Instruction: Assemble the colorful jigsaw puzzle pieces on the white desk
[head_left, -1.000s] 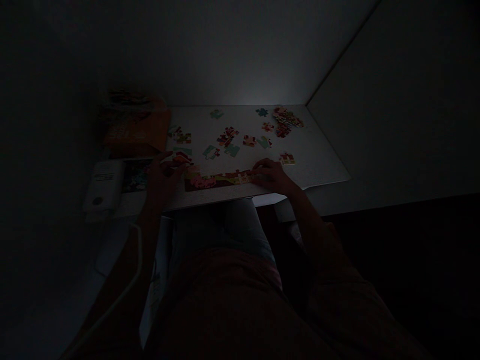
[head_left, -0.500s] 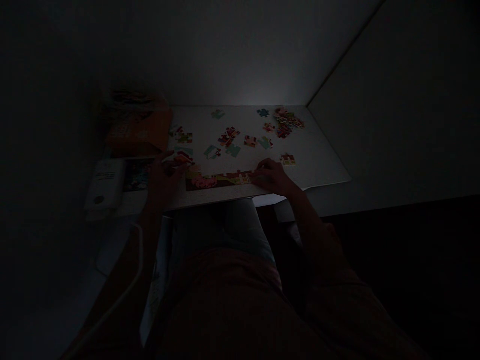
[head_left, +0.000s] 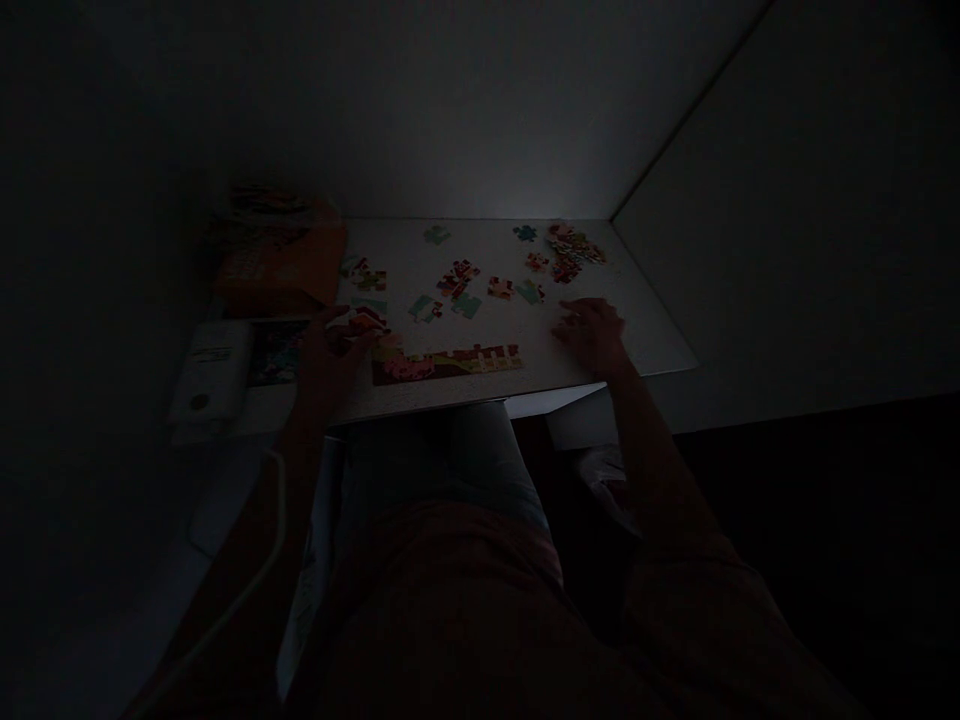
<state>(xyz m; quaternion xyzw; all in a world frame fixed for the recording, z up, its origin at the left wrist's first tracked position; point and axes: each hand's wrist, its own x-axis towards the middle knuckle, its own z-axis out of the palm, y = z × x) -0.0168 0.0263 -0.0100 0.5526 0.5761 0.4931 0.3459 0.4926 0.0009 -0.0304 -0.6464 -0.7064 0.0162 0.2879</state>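
Observation:
My right hand [head_left: 591, 335] rests on the white board [head_left: 480, 250] at the right, covering the spot where a small jigsaw piece lay; that piece is hidden. My left hand [head_left: 336, 350] sits at the board's near left, its fingers over a reddish cluster of jigsaw pieces [head_left: 364, 322]. Whether it grips them is too dark to tell. Between my hands lies a long joined strip of jigsaw pieces [head_left: 446, 365] along the near edge. Loose pieces [head_left: 459, 280] are scattered beyond, with a heap of pieces [head_left: 574, 245] at the far right.
An orange puzzle box [head_left: 277, 270] stands beyond the board's left edge. A white box-like object [head_left: 210, 375] and a dark picture card [head_left: 277, 352] lie near my left hand. A pale wall [head_left: 750, 250] rises at the right.
My right hand has moved right, away from the joined strip, and now covers the small piece nearby. My left hand has stayed in place.

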